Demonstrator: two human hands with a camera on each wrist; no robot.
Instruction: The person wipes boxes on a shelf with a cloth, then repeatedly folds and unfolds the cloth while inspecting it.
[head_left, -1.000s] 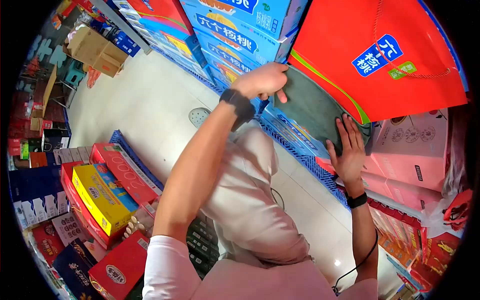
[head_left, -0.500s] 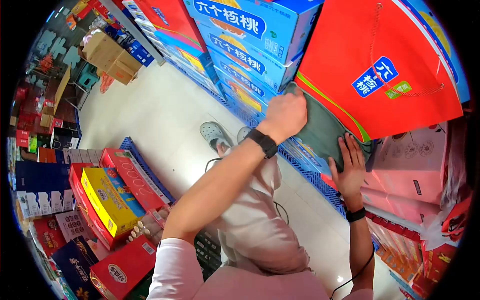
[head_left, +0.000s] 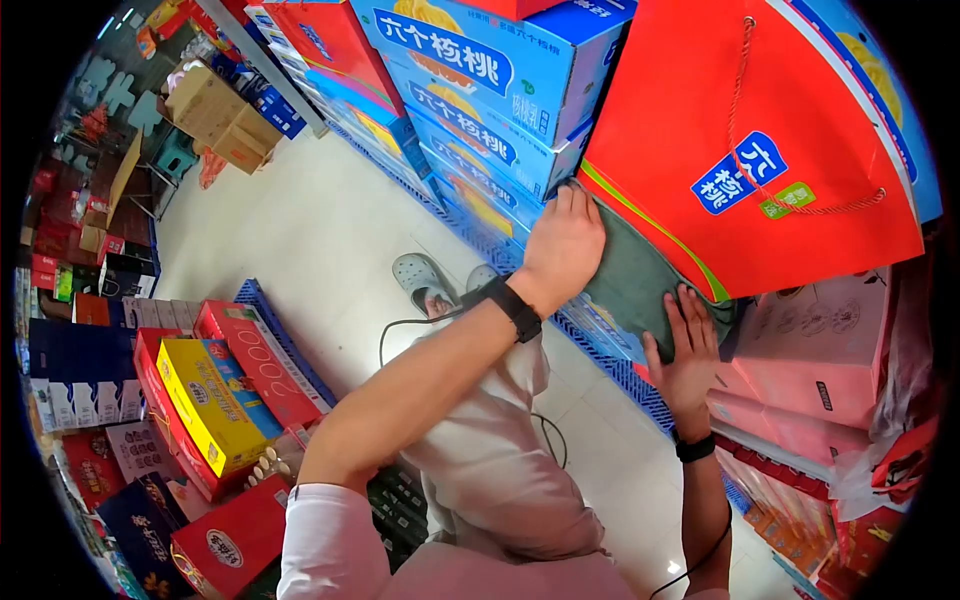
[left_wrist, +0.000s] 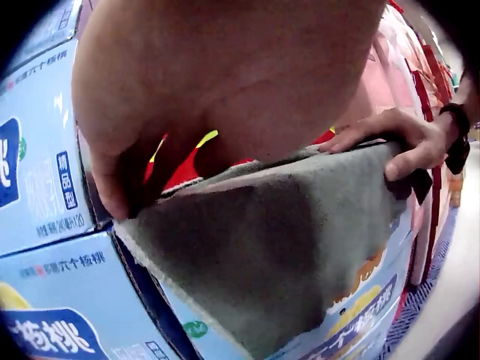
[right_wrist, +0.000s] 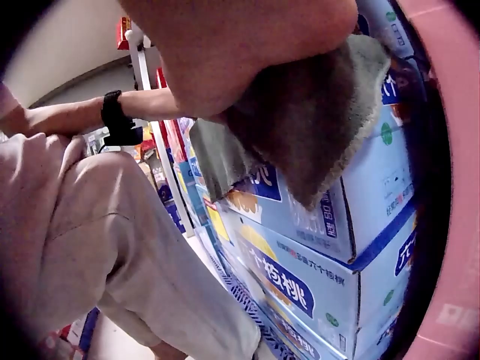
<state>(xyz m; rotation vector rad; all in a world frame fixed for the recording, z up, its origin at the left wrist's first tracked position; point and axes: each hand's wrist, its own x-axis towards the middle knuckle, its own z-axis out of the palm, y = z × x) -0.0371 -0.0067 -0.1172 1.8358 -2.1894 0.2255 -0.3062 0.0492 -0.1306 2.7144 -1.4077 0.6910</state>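
We note the cloth [head_left: 632, 258] lying under both hands, its front hanging down past them. Our left hand [head_left: 568, 245] bends its fingers onto the far corner; whether it pinches, we cannot tell. Our right hand [head_left: 688, 352] rests with fingers extended on the near end. Risk, we judge: the overhang drags the cloth off if pressure eases; a shove forward tips the bag [head_left: 690, 90] just beyond both hands. Count: one cloth, two hands, one bag there; at least three blue boxes [head_left: 440, 60] left of the left hand.
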